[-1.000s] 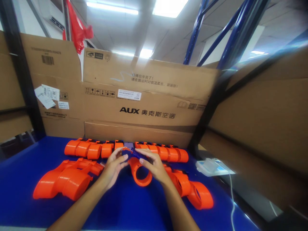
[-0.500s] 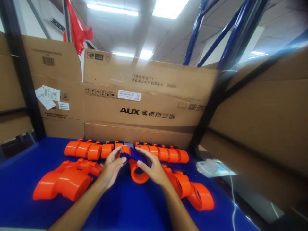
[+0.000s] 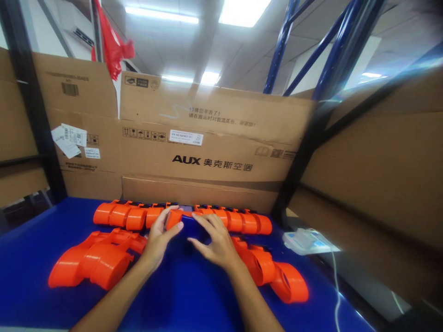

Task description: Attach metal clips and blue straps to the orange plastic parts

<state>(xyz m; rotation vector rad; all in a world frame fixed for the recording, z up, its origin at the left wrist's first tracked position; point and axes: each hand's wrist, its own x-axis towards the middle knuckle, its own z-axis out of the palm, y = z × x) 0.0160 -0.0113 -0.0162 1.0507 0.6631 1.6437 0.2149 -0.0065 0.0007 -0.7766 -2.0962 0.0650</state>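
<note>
My left hand (image 3: 160, 237) is closed on the near end of an orange plastic part (image 3: 173, 219), thumb in front and fingers behind. A dark blue piece (image 3: 189, 225) is joined to that part and faces me. My right hand (image 3: 218, 242) curves around the blue piece from the right, its fingertips on the upper edge and its thumb below. The far side of the held part is hidden by my fingers. Behind my hands stands a row of orange ring-shaped parts with dark clips, its left half (image 3: 135, 217) and right half (image 3: 242, 222) both showing.
Several orange parts (image 3: 107, 263) lie at the left of the blue tabletop (image 3: 194, 304); others (image 3: 290, 281) lie at the right. A white box with a cable (image 3: 304, 242) sits at the right edge. A cardboard wall (image 3: 214, 184) and dark posts (image 3: 301, 157) bound the back.
The held part has been turned: its orange ring, which hung below my hands, is up between them, and the blue piece faces me. My right fingers have shifted and spread slightly.
</note>
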